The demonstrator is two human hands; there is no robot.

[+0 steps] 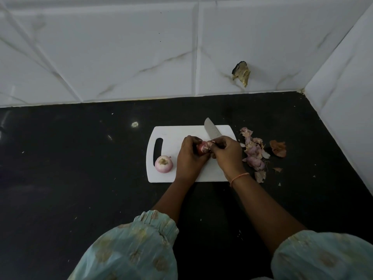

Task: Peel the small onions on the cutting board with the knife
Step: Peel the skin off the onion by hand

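At frame centre, our left hand [188, 156] grips an onion [202, 148] over the cutting board [181, 134]. Our right hand [227, 152] clasps the knife [212, 131].

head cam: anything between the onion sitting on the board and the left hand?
Nothing. In the head view, only bare white cutting board separates the resting onion from the left hand.

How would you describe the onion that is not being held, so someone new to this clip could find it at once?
Start at the white cutting board on the black counter and go to its near left corner, beside the handle slot. The loose onion sits there alone, pale pink with a brownish cut top. The other onion is reddish and gripped between the left hand and right hand.
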